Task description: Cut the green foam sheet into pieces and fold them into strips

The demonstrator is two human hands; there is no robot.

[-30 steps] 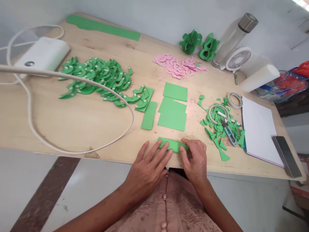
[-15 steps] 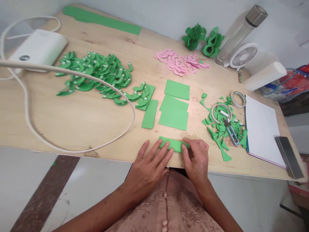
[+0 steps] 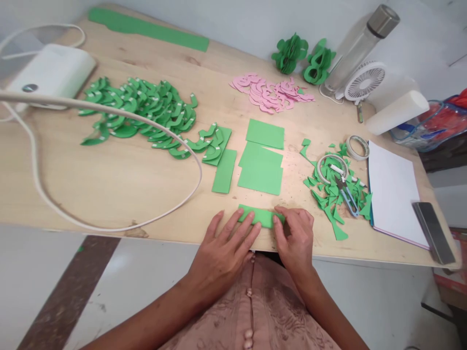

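Observation:
A narrow strip of green paper, apparently folded, lies at the front edge of the table. My left hand rests on its left part with fingers spread and flat. At the strip's right end, my right hand pinches the paper between thumb and forefinger. Just beyond it lie green paper sheets, partly overlapping, and another green sheet behind them. To their left is a narrow green paper piece, close to several curved green cut-outs with small white patches.
A pile of green cut-outs and a white cable occupy the left. Pink cut-outs lie at the back. On the right are green scraps with snips, tape rolls, white paper and a phone.
The whole view has shifted slightly, so everything appears a little further left. Both hands keep the same hold on the green strip.

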